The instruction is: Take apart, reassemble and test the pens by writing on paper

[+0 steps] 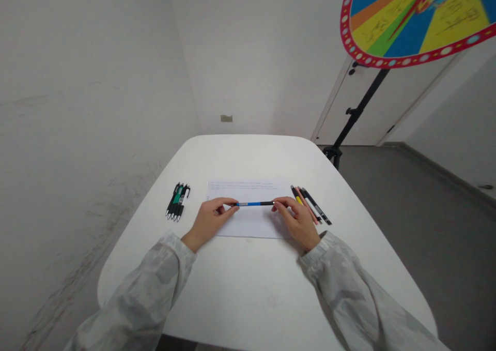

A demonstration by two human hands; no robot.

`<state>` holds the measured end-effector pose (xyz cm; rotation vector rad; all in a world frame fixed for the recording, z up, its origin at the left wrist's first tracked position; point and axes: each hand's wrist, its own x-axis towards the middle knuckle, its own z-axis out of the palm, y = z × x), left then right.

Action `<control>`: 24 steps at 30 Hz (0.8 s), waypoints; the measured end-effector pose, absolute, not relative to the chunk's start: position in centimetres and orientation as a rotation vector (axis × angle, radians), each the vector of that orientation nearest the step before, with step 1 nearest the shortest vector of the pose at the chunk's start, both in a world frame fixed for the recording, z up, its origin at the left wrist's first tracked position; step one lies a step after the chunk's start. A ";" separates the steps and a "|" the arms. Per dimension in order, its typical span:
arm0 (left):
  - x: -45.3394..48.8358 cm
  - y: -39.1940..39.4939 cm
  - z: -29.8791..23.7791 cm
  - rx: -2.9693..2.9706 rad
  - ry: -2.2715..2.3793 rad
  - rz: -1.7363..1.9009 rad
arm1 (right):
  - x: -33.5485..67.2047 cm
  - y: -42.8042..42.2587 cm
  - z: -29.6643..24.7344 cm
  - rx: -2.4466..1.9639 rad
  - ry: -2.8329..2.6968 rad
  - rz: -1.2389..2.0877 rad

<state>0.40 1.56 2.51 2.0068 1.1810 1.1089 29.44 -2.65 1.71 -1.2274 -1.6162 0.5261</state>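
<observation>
A blue and black pen [253, 203] lies level between my two hands, above a white sheet of paper [244, 227] with lines of writing near its top. My left hand [212, 217] pinches the pen's left end between thumb and fingers. At the other end, my right hand [296, 219] grips the pen's tip the same way. Left of the paper is a row of several black pens [177, 202], one with a green barrel. Just beyond my right hand lie several more pens [312, 204] in black, pink and yellow, partly hidden by that hand.
The white table [248, 157] has rounded corners and stands close to the left wall [96, 108]. A colourful prize wheel [418, 20] on a black stand [360, 108] rises at the back right, beside a door [349, 118].
</observation>
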 end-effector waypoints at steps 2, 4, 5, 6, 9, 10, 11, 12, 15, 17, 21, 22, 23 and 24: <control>0.4 1.5 2.5 2.020 1.175 1.113 | 29.4 -2.6 1.7 -1.237 -1.608 0.533; 0.3 1.5 2.6 2.039 1.174 1.124 | 29.4 -2.6 1.6 -1.242 -1.609 0.524; 0.3 1.4 2.6 2.049 1.171 1.133 | 29.4 -2.6 1.6 -1.243 -1.611 0.514; 0.3 1.4 2.7 2.058 1.167 1.142 | 29.4 -2.6 1.6 -1.244 -1.614 0.504; 0.3 1.2 2.8 2.075 1.152 1.176 | 29.5 -2.6 1.6 -1.242 -1.629 0.501; 0.3 1.2 2.9 2.077 1.145 1.186 | 29.5 -2.6 1.5 -1.240 -1.633 0.508; 0.3 1.2 2.9 2.079 1.136 1.196 | 29.5 -2.6 1.5 -1.235 -1.635 0.513; 0.3 1.2 2.9 2.081 1.126 1.206 | 29.5 -2.5 1.5 -1.229 -1.634 0.516; 0.3 1.2 2.7 2.092 1.098 1.225 | 29.5 -2.4 1.4 -1.207 -1.633 0.519; 0.3 1.3 2.6 2.093 1.092 1.226 | 29.5 -2.4 1.4 -1.195 -1.649 0.520; 0.1 1.6 2.3 2.073 1.094 1.205 | 29.7 -2.5 1.7 -1.158 -1.706 0.492; 0.0 1.6 2.2 2.072 1.090 1.198 | 29.7 -2.6 1.7 -1.151 -1.720 0.476; 0.0 1.6 2.1 2.075 1.081 1.191 | 29.7 -2.6 1.8 -1.148 -1.732 0.459; -0.1 1.6 2.1 2.081 1.070 1.188 | 29.8 -2.7 1.8 -1.148 -1.744 0.441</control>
